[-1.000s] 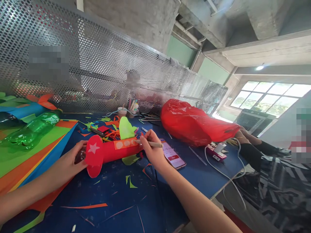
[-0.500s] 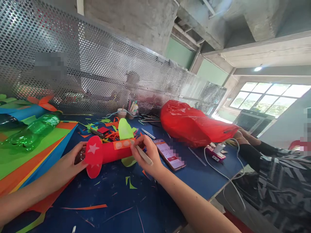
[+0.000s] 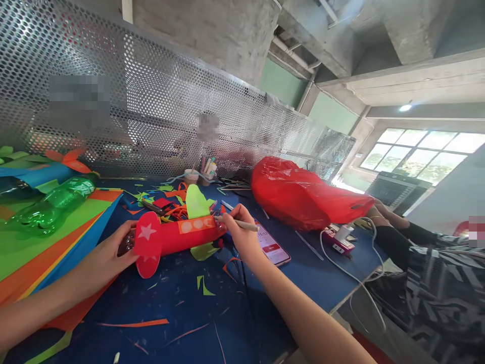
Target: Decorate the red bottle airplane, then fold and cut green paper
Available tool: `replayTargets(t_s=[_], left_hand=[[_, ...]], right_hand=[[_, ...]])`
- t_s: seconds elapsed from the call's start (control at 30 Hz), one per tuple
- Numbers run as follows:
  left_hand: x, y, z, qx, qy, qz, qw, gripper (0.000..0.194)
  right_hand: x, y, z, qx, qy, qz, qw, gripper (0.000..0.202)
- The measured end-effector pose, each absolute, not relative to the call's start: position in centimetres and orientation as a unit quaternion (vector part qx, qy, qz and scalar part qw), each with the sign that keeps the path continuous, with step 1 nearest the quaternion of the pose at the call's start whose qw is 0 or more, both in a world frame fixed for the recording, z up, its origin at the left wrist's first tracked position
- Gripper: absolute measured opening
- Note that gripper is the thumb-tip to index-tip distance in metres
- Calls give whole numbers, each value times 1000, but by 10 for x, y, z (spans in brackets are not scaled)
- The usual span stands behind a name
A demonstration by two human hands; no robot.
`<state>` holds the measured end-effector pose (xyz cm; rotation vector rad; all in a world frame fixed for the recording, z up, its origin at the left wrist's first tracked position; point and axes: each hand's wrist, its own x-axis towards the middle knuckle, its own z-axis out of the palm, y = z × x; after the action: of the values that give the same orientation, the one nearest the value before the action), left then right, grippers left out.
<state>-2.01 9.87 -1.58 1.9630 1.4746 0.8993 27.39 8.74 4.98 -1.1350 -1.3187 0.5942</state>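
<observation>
A bottle wrapped in red paper [image 3: 187,237] lies across the blue table [image 3: 182,303], with a red star-marked piece [image 3: 147,245] near its left end. Fingers of my left hand [image 3: 119,247] are wrapped round the bottle's clear left end. My right hand [image 3: 242,230] pinches a light-coloured pen [image 3: 246,225] by the bottle's other end. On top sits an orange strip [image 3: 197,224] with pale round shapes. Lime green pieces [image 3: 197,201] stick out on both sides of the red body.
Paper scraps [image 3: 176,197] lie behind the bottle. A phone [image 3: 275,247] is partly behind my right hand. Further right are a red plastic bag [image 3: 299,194], a power strip [image 3: 339,242] and a seated person's legs [image 3: 394,232]. A green bottle [image 3: 56,205] lies left on coloured sheets.
My right hand has moved right along the bottle with the pen, which now lies flatter. More of the orange strip and the bottle's right end show. My left hand keeps its hold.
</observation>
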Motion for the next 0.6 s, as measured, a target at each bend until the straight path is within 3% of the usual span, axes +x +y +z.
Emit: replayTargets(t_s=[0.6], left_hand=[[-19, 99, -17, 714, 521, 342, 319, 66]], right_hand=[[272, 92, 42, -488, -602, 277, 569, 22]])
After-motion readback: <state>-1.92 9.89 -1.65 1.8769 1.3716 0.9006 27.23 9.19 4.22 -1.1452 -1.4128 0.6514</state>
